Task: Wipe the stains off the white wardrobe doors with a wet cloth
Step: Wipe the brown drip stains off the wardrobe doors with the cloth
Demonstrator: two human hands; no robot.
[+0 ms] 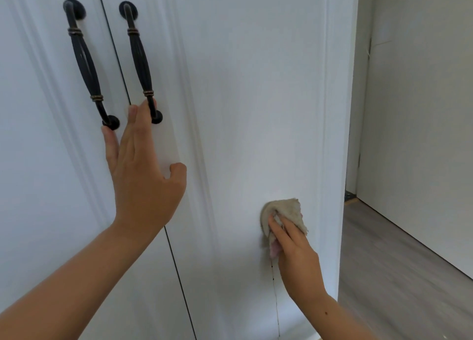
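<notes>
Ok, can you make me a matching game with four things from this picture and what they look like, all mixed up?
Things:
1. cloth
2. left hand
3. door handles
4. floor

Looks:
A. black and long
B. grey wood, off to the right
C. beige, bunched against the white door by the right hand
D. open, with straight fingers, just below the handles

Pairs: 1-C, 2-D, 3-A, 4-B

The left forearm [76, 275] and right forearm [340, 324] are bare. A small dark mole [326, 313] marks the right one; the left hand [143, 175] has short nails.
</notes>
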